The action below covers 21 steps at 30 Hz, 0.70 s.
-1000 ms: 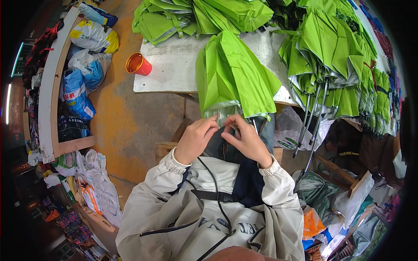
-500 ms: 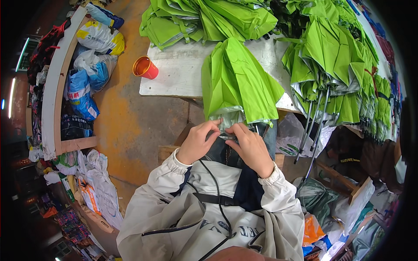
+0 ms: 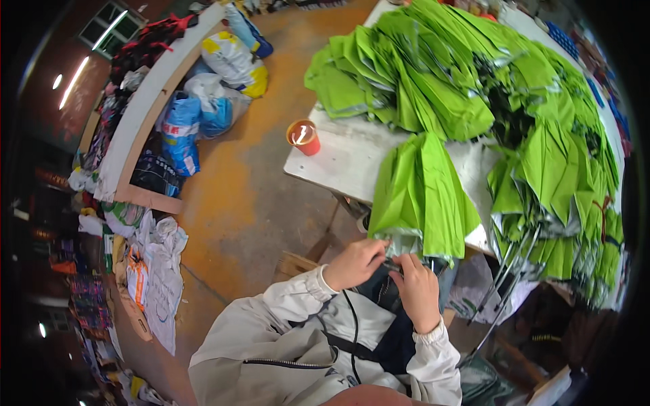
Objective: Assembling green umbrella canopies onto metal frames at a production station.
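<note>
A half-folded green umbrella with a silvery lining lies over the table's front edge, its lower rim hanging toward my lap. At the left part of that rim, my left hand is closed in a pinch on the silvery edge. Close beside it, my right hand is also closed, thumb and fingers pressed together at the rim. A small dark piece shows between the two hands; its kind is too small to tell.
More green umbrellas are heaped across the white table, and others hang at the right with metal shafts sticking down. A red cup stands at the table's left corner. Stuffed plastic bags sit by a wooden frame at left.
The whole view has swung, so table, umbrella and hands appear further right and lower. Both hands remain at the umbrella's rim, now closer together.
</note>
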Tool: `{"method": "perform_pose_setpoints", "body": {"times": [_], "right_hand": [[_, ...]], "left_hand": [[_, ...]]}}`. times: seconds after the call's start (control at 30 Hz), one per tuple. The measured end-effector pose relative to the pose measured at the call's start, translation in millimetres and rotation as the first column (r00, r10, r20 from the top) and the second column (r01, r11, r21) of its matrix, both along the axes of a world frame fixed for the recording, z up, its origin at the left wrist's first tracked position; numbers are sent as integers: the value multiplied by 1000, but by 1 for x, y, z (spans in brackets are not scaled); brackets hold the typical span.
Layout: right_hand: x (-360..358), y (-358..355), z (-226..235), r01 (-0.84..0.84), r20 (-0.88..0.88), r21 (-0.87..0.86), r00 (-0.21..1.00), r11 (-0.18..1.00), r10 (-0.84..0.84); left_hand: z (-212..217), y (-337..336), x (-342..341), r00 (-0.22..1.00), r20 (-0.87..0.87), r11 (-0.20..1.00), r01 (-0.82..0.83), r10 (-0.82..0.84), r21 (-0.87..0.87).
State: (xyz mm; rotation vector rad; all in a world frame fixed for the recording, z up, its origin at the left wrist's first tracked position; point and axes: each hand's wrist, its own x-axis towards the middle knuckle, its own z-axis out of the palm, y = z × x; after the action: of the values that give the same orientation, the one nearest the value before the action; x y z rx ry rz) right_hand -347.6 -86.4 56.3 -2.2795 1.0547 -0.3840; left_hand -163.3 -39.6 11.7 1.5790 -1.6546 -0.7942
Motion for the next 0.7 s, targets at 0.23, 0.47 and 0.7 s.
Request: {"method": "perform_pose_setpoints", "body": {"times": [0.23, 0.47, 0.7], "right_hand": [[10, 3, -6, 20, 32, 37, 999, 999, -21], [13, -7, -23, -46, 222, 114, 975, 992, 20], [9, -12, -28, -82, 289, 172, 957, 982, 29]], "left_hand": [[6, 5, -11, 997, 67, 993, -29, 36, -111], [4, 6, -3, 989, 142, 989, -19, 40, -146], [9, 3, 7, 995, 98, 996, 38, -31, -77]]}}
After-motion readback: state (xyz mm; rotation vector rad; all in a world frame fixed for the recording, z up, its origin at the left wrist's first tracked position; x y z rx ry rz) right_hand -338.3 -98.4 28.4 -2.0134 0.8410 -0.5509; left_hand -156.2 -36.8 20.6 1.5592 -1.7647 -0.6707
